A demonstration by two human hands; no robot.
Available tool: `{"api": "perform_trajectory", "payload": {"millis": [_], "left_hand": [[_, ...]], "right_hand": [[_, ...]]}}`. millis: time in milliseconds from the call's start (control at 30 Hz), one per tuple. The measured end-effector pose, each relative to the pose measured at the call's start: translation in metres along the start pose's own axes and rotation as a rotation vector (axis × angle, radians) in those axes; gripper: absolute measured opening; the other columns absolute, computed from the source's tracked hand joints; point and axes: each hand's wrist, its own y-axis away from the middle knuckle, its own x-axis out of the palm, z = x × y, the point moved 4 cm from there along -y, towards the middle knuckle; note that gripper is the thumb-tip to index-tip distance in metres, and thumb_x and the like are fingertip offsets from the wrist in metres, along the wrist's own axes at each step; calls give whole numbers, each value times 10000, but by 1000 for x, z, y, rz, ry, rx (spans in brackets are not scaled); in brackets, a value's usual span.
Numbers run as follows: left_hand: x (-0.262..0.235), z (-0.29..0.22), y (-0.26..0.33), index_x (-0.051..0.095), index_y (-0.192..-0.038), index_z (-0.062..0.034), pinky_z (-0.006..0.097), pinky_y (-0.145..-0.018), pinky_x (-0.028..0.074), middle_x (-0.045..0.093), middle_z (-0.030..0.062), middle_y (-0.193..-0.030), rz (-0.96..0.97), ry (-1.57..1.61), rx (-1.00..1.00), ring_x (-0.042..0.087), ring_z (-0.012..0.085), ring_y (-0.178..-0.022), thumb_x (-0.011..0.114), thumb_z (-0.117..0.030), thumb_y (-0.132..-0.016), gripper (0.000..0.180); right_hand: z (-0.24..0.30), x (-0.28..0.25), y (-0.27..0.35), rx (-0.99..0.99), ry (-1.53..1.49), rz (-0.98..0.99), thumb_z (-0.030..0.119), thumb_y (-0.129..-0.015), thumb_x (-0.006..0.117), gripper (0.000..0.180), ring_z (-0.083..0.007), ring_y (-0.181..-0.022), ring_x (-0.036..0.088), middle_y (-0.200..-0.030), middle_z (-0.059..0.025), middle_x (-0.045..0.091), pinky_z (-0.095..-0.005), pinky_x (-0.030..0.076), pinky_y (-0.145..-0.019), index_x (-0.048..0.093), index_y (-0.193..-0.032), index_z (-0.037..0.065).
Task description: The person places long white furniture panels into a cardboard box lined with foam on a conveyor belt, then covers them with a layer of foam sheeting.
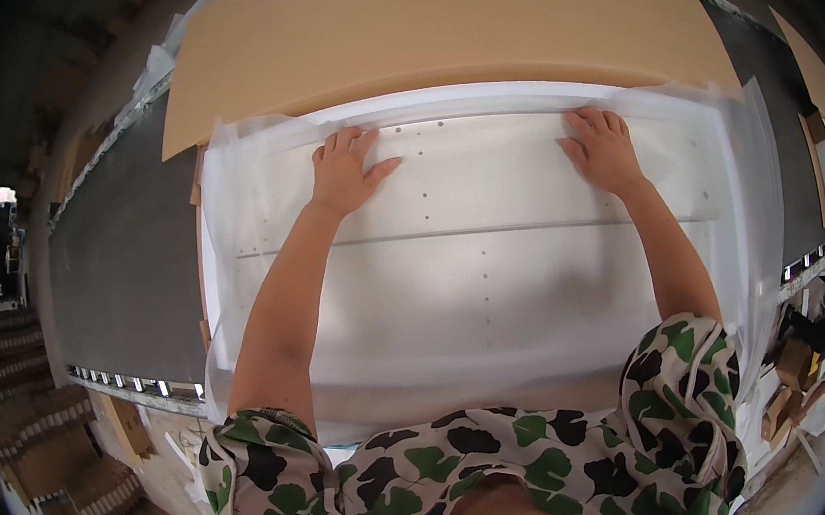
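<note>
White foam sheet (480,280) under left hand (343,169); right hand (604,147)

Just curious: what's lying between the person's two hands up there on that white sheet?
Between the left hand and right hand, the head view shows only bare white foam sheet over drilled white panels.

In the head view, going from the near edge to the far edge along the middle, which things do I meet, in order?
Patterned shirt → white panels under thin white foam sheet → left hand and right hand lying flat, level with each other → far folded edge of the foam sheet → large brown cardboard sheet.
</note>
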Motion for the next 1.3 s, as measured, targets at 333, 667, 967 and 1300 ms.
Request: {"api": "perform_trajectory", "payload": {"millis": [333,667,967,1300], "left_hand": [[14,-27,-31,566,-1032,-98,438,-883,290,483,88,-1043,-70,-104,-175,423,269,-1017,551,-485,-775,465],[-34,14,24,513,-1137,2,329,-779,442,568,168,-1097,-52,406,-380,564,285,-909,571,-353,-813,484],[-179,0,177,626,-962,-18,257,-790,439,625,88,-991,21,512,-481,573,167,-921,589,-182,-835,211],[-193,-8,521,647,-868,-35,276,-710,450,643,101,-855,-773,534,-853,591,193,-786,616,-162,-792,151]], "right_hand": [[-11,22,-15,252,141,86,361,-837,481,378,-301,-997,451,-1036,-127,531,-413,349,-875,560,-971,16],[-18,-3,21,189,-99,-56,199,-777,586,320,-330,-1089,437,-1162,-170,489,-389,384,-914,555,-1040,19],[86,-124,42,85,-360,190,160,-815,561,280,-312,-873,563,-1111,-155,521,-350,468,-732,534,-1055,19],[370,-181,83,-160,-638,-66,29,-836,523,319,-177,-844,567,-1141,-138,516,-267,465,-739,495,-1152,-5]]}}
